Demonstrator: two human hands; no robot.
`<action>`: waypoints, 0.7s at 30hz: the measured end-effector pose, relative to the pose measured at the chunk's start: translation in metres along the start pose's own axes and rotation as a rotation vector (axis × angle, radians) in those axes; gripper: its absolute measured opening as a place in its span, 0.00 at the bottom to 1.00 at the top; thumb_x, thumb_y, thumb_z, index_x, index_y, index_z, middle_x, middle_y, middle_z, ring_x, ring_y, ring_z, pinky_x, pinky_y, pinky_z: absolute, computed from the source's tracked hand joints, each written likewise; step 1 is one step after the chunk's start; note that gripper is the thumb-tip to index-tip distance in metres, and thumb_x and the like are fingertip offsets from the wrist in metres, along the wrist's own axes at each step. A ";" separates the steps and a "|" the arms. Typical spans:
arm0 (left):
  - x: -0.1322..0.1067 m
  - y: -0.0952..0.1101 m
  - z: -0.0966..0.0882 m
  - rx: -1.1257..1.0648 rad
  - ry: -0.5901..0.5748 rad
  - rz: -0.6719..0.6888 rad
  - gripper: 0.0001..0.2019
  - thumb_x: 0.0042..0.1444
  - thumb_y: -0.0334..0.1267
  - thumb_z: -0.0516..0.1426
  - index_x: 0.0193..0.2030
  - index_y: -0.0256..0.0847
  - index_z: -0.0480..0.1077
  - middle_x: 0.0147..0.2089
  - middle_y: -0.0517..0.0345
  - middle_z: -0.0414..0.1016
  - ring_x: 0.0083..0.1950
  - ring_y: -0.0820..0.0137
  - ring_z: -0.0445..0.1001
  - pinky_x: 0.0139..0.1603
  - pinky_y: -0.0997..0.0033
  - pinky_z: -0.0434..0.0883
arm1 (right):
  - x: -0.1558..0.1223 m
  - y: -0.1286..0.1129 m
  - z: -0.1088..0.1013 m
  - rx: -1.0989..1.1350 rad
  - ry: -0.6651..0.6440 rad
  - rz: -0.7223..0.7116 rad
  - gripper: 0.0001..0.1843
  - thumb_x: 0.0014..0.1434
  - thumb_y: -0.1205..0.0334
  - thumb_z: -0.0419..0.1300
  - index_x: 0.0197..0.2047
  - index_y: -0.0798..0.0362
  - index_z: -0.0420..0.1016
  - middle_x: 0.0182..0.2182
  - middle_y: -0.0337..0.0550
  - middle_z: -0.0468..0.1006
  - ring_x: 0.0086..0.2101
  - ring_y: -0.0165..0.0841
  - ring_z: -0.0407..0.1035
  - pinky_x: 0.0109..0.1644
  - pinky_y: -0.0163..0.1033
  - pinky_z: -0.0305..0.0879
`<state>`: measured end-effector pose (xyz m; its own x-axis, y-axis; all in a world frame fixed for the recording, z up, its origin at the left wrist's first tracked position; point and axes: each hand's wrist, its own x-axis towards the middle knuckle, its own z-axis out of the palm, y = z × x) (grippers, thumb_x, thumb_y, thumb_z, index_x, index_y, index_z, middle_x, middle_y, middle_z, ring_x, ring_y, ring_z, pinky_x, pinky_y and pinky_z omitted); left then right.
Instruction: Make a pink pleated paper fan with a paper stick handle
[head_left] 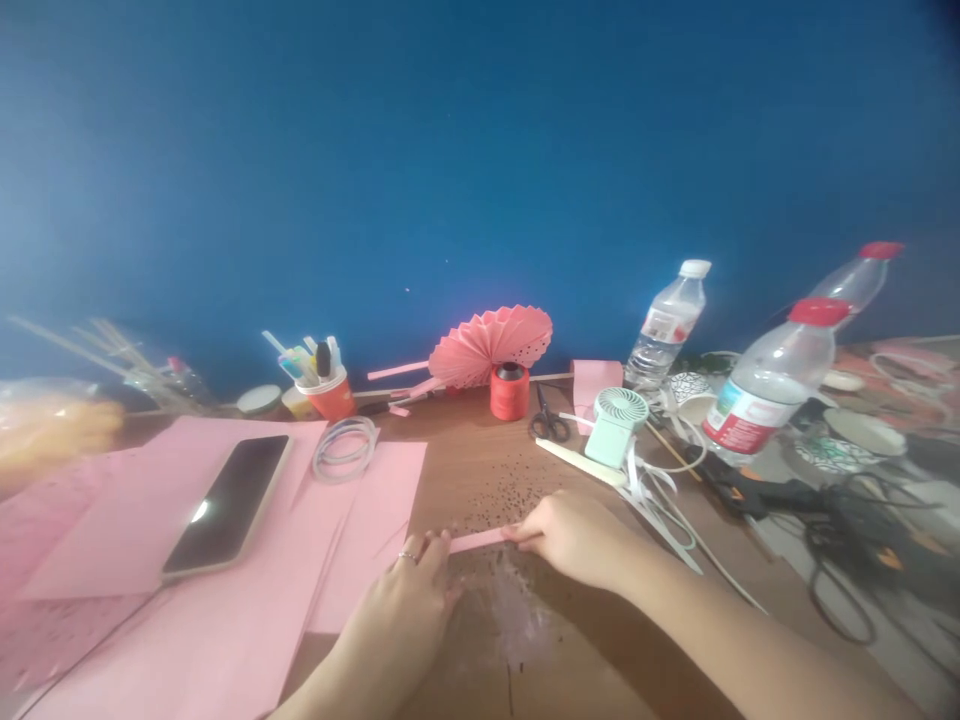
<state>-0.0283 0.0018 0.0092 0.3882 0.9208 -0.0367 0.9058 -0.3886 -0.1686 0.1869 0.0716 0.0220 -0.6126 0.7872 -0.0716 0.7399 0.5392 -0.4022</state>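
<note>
A narrow pink paper strip (478, 541) stretches between my two hands, low over the wooden table. My left hand (411, 590), with a ring on one finger, is closed on the strip's left end. At the other end, my right hand (566, 535) pinches the strip between thumb and fingers. Small dark specks (506, 490) lie scattered on the wood just beyond the strip. Left of my left hand are large pink paper sheets (382, 540). Parts of the strip under my fingers are hidden.
A smartphone (229, 505) and a coiled cable (343, 450) lie on the sheets. Behind stand a pleated pink paper fan (491, 345), a red jar (509, 392), scissors (550, 420) and a cup of pens (330, 395). Rightward are a mint handheld fan (611, 435), bottles (772, 385) and tangled cords (832, 515).
</note>
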 end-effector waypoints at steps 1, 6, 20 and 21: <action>0.000 0.000 0.001 0.002 -0.001 0.001 0.18 0.55 0.30 0.51 0.53 0.29 0.64 0.50 0.43 0.68 0.50 0.58 0.68 0.44 0.63 0.72 | -0.002 0.005 -0.003 0.026 0.008 0.048 0.11 0.55 0.55 0.54 0.33 0.42 0.79 0.21 0.37 0.75 0.21 0.29 0.65 0.23 0.33 0.47; -0.002 -0.002 0.002 0.023 0.044 0.043 0.17 0.55 0.31 0.51 0.52 0.32 0.66 0.48 0.45 0.68 0.48 0.60 0.67 0.45 0.63 0.70 | -0.008 0.027 -0.009 0.187 -0.001 0.209 0.16 0.50 0.49 0.58 0.22 0.50 0.77 0.15 0.37 0.71 0.16 0.27 0.57 0.20 0.33 0.44; 0.040 -0.006 -0.035 -0.509 -0.108 -0.028 0.13 0.52 0.46 0.53 0.38 0.42 0.72 0.33 0.58 0.75 0.33 0.68 0.71 0.32 0.73 0.63 | 0.017 -0.014 -0.007 -0.049 0.079 0.035 0.05 0.46 0.60 0.62 0.29 0.49 0.74 0.28 0.38 0.76 0.29 0.32 0.68 0.28 0.33 0.52; 0.041 -0.003 -0.033 -0.556 -0.097 -0.029 0.14 0.53 0.47 0.51 0.37 0.41 0.72 0.31 0.59 0.74 0.33 0.68 0.71 0.31 0.74 0.63 | 0.019 -0.018 -0.005 -0.020 0.038 -0.012 0.08 0.47 0.55 0.62 0.30 0.50 0.74 0.27 0.38 0.76 0.28 0.32 0.68 0.27 0.33 0.52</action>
<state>-0.0088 0.0399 0.0411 0.3680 0.9200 -0.1347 0.8791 -0.2970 0.3729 0.1632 0.0780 0.0323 -0.6104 0.7914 -0.0319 0.7384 0.5540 -0.3844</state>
